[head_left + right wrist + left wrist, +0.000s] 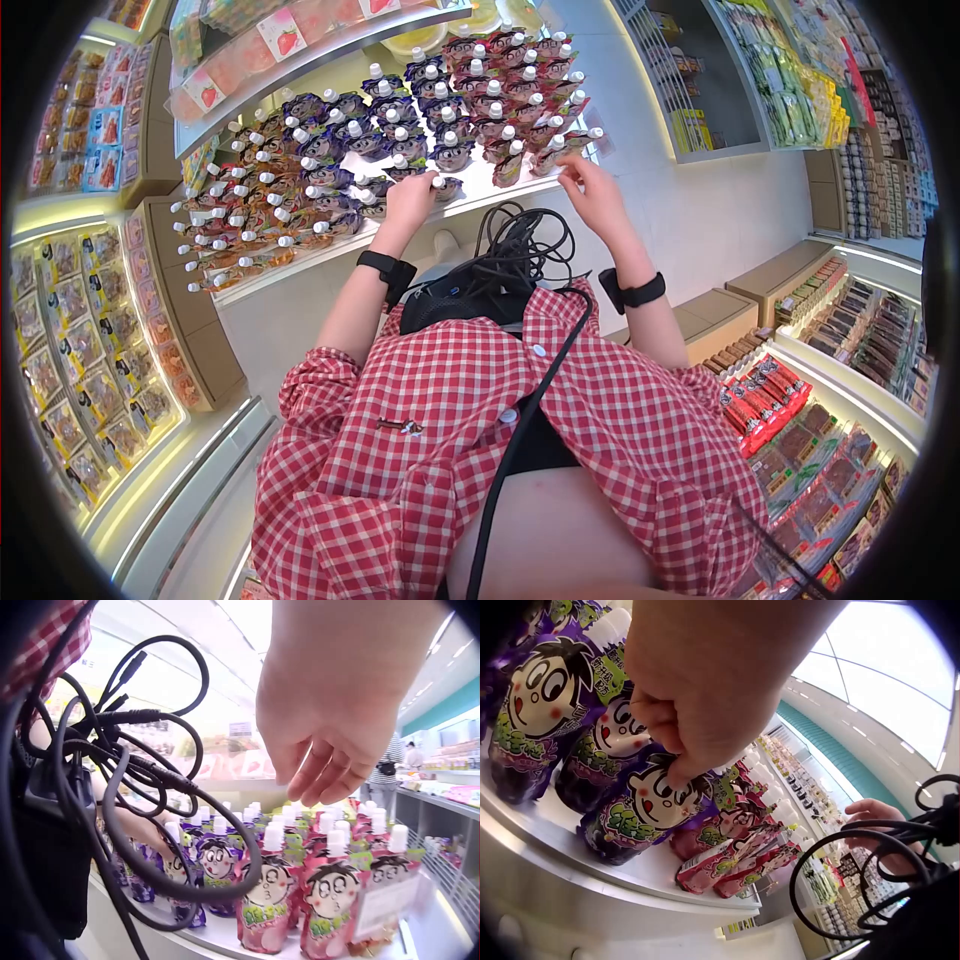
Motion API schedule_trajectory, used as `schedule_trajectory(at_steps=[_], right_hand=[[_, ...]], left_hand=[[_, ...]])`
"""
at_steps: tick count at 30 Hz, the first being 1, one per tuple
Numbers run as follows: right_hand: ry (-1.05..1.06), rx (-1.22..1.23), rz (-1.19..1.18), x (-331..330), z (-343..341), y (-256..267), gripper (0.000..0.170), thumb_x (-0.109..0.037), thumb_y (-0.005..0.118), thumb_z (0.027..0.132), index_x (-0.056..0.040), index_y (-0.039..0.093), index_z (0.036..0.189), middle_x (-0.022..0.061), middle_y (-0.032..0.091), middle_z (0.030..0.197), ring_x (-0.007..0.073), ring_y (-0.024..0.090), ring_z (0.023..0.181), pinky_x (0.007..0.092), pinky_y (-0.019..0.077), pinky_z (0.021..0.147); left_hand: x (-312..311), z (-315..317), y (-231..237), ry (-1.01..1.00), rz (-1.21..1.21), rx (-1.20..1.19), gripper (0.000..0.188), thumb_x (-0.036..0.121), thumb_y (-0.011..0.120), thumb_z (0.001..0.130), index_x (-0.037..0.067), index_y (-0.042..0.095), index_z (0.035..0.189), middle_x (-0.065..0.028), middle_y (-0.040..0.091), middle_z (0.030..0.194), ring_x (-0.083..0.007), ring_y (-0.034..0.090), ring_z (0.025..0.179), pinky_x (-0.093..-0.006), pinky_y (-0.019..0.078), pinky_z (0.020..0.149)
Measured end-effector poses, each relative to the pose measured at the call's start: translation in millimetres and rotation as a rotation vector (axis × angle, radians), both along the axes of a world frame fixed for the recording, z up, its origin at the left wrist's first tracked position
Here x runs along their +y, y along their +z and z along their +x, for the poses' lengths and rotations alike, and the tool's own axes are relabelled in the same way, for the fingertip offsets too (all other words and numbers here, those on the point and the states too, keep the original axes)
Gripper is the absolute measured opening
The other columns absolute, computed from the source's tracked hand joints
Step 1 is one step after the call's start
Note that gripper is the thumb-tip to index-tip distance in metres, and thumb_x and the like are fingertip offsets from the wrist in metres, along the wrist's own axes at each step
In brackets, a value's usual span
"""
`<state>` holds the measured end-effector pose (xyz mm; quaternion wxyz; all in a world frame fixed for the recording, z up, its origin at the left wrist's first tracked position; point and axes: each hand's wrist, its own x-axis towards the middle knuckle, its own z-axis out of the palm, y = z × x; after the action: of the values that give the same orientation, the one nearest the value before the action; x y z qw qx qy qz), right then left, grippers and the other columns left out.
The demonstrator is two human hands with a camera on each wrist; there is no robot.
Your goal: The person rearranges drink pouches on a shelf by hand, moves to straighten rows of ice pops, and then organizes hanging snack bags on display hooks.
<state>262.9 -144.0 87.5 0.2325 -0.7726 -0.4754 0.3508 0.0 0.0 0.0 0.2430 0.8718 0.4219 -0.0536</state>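
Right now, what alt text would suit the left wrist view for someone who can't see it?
A person's left hand grips the top of a cartoon-faced purple pouch near the edge of a white shelf. More purple pouches stand at picture left, red pouches beyond it; the right hand shows at picture right, partly behind black cables.

There are two hands [410, 203], two black wristbands [645, 291], two pale shirt buttons [509, 415], three strawberry cards [281, 38] toward eleven o'clock, and dozens of spouted pouches [452, 158].
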Motion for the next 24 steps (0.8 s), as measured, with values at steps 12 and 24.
schedule_trajectory(at_steps=[12,24], right_hand=[[0.651,-0.633,0.233,90,-18,-48,0.019,-0.007,0.059,0.067,-0.0085,0.062,0.087,0.0058,0.058,0.089,0.0234,0.053,0.092,0.0399,0.0379,0.082],[0.682,-0.526,0.143,71,-17,-59,0.012,-0.008,0.056,0.073,-0.0058,0.06,0.084,0.0094,0.054,0.085,0.0265,0.06,0.082,0.0385,0.0487,0.068]], left_hand=[[-7,-12,-3,0.152,0.054,-0.033,0.018,0.019,0.06,0.078,0.017,0.062,0.095,-0.0131,0.064,0.073,-0.0321,0.063,0.071,-0.0432,0.0479,0.059],[-13,-21,1,0.153,0.056,-0.045,0.021,0.012,0.056,0.077,0.013,0.061,0.098,-0.0145,0.064,0.071,-0.0314,0.063,0.068,-0.0428,0.0487,0.058]])
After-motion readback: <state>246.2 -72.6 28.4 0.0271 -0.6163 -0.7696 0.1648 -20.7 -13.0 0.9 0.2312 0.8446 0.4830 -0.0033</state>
